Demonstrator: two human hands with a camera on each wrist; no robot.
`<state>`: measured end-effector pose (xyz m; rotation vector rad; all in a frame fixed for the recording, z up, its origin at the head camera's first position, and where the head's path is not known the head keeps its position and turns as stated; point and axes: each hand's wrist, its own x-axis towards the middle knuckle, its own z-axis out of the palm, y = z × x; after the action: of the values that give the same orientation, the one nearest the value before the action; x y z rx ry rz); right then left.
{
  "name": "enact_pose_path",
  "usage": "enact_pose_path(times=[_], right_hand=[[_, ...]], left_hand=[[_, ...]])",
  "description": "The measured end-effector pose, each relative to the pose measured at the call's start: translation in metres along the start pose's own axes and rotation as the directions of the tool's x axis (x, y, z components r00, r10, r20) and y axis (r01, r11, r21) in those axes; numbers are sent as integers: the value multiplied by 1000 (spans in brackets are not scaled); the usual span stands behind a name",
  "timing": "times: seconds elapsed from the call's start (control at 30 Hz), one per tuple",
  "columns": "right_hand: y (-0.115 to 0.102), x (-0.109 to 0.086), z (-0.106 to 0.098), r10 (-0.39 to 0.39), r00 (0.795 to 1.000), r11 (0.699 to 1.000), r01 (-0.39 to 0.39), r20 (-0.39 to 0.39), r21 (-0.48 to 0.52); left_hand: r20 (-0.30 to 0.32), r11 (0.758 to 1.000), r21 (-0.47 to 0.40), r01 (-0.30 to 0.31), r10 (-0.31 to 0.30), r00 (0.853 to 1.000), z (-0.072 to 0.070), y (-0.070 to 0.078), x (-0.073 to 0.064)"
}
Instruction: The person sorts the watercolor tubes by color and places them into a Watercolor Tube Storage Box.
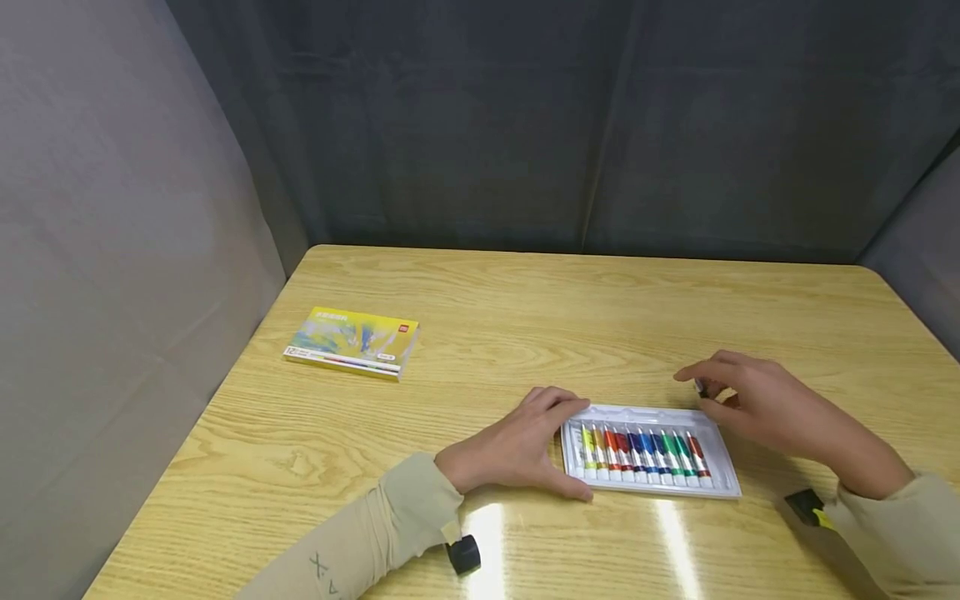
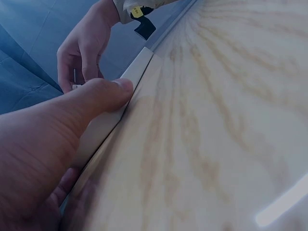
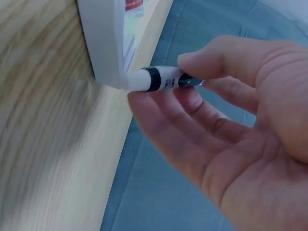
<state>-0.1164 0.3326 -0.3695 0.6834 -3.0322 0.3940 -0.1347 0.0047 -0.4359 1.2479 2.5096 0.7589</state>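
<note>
A white plastic tray (image 1: 651, 493) lies on the table with a row of small paint tubes in yellow, orange, red, blue, green and brown. My left hand (image 1: 525, 446) holds the tray by its left end, thumb at the near corner and fingers at the far one. In the left wrist view, the thumb (image 2: 108, 94) presses on the tray's side wall. Just off the tray's right end, my right hand (image 1: 772, 408) pinches a black-and-white paint tube (image 3: 166, 78) between thumb and fingers. The tube's white end is close to a tray corner (image 3: 108, 72); whether they touch, I cannot tell.
A yellow paint box (image 1: 352, 342) lies flat at the back left of the wooden table (image 1: 525, 317). Dark cloth (image 1: 480, 125) hangs behind the far edge, and grey cloth (image 1: 127, 208) hangs on the left. Black wrist devices (image 1: 463, 554) sit at both sleeves.
</note>
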Motion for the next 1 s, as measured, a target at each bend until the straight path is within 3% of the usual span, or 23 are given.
enact_pose_path(times=[0.27, 0.4, 0.57, 1.0], right_hand=[[-4, -7, 0, -10, 1000, 996, 10, -3, 94], [-5, -8, 0, 30, 999, 985, -37, 42, 168], [-6, -9, 2, 89, 992, 976, -106, 94, 188], [-3, -12, 3, 169, 940, 939, -245, 297, 242]], left_hand=[[6, 1000, -8, 0, 0, 1000, -1, 1, 0], [5, 1000, -5, 2, -2, 1000, -1, 1, 0], [2, 1000, 0, 3, -3, 1000, -2, 2, 0], [2, 1000, -11, 8, -8, 1000, -1, 2, 0]])
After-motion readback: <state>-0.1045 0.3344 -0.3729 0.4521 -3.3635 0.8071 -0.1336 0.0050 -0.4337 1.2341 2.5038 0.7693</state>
